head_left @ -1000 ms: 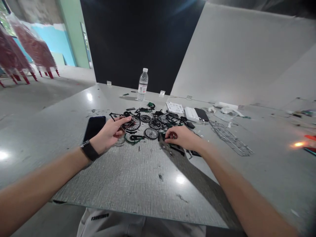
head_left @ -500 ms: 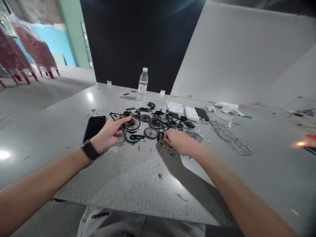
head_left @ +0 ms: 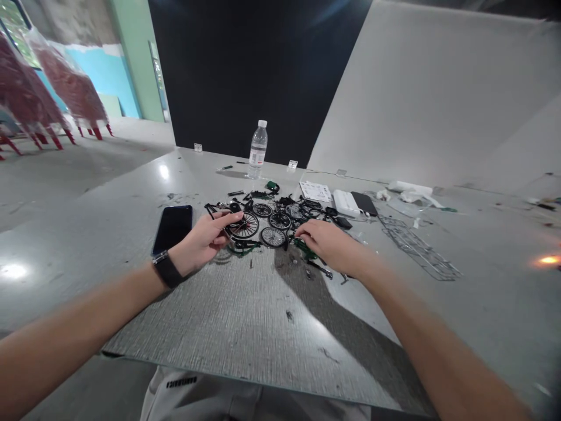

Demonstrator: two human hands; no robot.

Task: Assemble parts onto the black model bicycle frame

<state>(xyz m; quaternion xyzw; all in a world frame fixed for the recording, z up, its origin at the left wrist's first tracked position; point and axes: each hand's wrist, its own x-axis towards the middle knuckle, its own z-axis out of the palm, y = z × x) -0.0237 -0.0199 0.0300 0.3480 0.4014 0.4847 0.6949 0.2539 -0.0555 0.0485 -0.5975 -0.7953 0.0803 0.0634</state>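
My left hand is closed on a black model bicycle frame with a spoked wheel on it, thumb and index finger gripping near the wheel. Over the pile of small parts, my right hand has its fingers bent together, and whatever lies between the fingertips is hidden. Beside it are a pale-spoked wheel and a black wheel. Green curved parts lie just under the held frame. A green piece and a thin black part rest below my right hand.
A phone lies left of my left hand. Behind the parts stands a water bottle. Farther right are an instruction sheet, a white box-like device and a grey sprue frame. A dark panel rises at the back.
My right hand has shifted slightly right among the parts, exposing a green piece and a thin black part below it. My left hand keeps the bicycle frame; the whole view has shifted slightly.
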